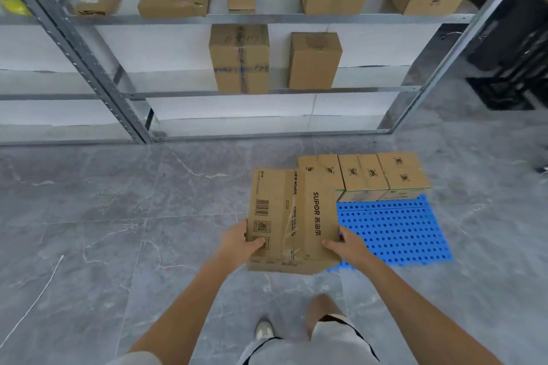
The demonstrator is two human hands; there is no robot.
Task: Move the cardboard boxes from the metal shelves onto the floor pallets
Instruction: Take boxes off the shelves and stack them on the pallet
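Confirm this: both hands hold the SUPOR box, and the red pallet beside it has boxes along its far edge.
Not quite: the head view shows the pallet is blue, not red. The left hand and right hand do hold the SUPOR box, and boxes line the pallet's far edge.

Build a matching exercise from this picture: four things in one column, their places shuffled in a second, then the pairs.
Things
1. SUPOR box
2. blue pallet
3. box crossed with dark tape
4. small box with a torn white label

Places
A. on the floor, a row of boxes along its far edge
B. held by the left hand and the right hand
C. upper shelf, left end
D. lower shelf, beside a plain box

Pairs: 1-B, 2-A, 3-D, 4-C.
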